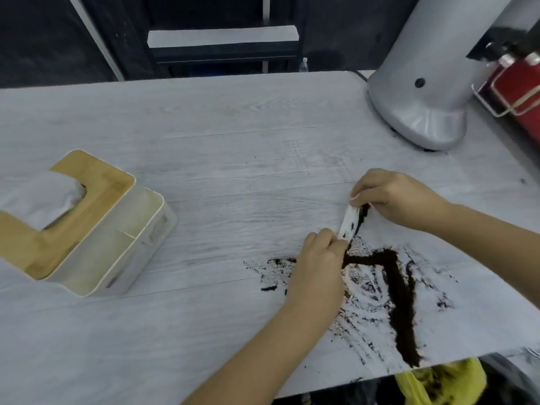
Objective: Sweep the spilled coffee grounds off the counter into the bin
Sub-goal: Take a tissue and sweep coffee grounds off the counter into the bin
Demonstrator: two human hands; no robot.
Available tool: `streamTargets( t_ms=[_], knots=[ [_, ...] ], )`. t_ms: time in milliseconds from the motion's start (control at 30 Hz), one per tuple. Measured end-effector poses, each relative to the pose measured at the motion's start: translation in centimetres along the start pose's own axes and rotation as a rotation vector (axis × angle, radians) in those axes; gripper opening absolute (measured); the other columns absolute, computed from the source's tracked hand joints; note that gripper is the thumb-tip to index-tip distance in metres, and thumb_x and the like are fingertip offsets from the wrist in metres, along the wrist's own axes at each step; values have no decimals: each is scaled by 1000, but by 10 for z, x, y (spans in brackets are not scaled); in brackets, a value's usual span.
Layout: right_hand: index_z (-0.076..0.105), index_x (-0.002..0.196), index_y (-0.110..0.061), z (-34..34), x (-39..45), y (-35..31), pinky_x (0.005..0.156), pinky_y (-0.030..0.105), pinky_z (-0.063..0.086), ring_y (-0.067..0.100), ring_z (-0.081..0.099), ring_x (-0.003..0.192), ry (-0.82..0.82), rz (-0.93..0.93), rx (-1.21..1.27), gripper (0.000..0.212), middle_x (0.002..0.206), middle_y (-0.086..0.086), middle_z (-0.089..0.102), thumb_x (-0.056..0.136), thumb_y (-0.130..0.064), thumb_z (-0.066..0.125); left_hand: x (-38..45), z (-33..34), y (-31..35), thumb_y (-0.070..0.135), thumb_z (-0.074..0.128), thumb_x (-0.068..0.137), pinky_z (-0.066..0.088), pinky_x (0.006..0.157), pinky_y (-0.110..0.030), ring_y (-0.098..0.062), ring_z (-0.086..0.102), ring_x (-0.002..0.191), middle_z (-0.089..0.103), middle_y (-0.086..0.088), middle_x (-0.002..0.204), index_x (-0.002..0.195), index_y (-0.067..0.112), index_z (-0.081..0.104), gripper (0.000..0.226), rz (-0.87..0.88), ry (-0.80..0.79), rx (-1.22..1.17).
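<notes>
Both hands work over the counter (pixel 204 135). The right hand (pixel 391 197) pinches the upper end of a folded white tissue (pixel 349 220); the left hand (pixel 321 258) pinches its lower end, wrist lying across the spill. Coffee grounds (pixel 400 302) lie in a dark ridge and smears running to the near edge, above the bin (pixel 438 384) with its yellow liner. A grey cylindrical base (pixel 423 92) stands far right; a wood-lidded tissue box (pixel 87 226) sits left. The counter is pale woodgrain.
</notes>
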State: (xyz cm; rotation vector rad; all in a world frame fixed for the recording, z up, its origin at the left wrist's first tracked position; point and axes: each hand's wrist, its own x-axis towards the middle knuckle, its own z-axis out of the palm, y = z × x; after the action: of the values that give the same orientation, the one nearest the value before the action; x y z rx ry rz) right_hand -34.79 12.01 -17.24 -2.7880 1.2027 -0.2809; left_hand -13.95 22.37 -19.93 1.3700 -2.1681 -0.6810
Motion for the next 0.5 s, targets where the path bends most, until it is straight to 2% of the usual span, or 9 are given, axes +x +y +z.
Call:
streamTargets(
  t_ms=[133, 267, 400, 500],
  knots=[
    [77, 85, -4, -1, 47, -42, 63, 41, 56, 32, 64, 84, 82, -105, 62, 23, 90, 13, 70, 76, 13, 65, -33, -44, -22, -11, 63, 84, 47, 75, -25, -15, 53, 85, 59, 2, 93, 111, 6, 71, 33, -107, 162, -76],
    [76, 86, -6, 25, 102, -99, 63, 34, 55, 26, 63, 84, 90, -233, 108, 11, 87, 9, 70, 79, 0, 70, -82, -77, -60, -12, 65, 80, 45, 73, -30, -21, 59, 81, 61, 0, 91, 103, 6, 74, 30, -226, 275, 17],
    [77, 83, -9, 59, 131, -139, 59, 33, 53, 23, 62, 83, 9, -342, 161, 8, 84, 5, 69, 76, -5, 75, -126, -78, -82, -14, 63, 80, 41, 74, -27, -25, 57, 86, 58, -1, 94, 108, 2, 72, 33, -389, 317, 172],
    [78, 86, -10, 65, 126, -138, 60, 31, 51, 23, 62, 83, 1, -309, 233, 9, 85, 4, 71, 77, -8, 74, -132, -60, -76, -16, 61, 82, 40, 71, -30, -27, 53, 84, 59, -7, 92, 112, -3, 70, 34, -441, 331, 192]
  ],
)
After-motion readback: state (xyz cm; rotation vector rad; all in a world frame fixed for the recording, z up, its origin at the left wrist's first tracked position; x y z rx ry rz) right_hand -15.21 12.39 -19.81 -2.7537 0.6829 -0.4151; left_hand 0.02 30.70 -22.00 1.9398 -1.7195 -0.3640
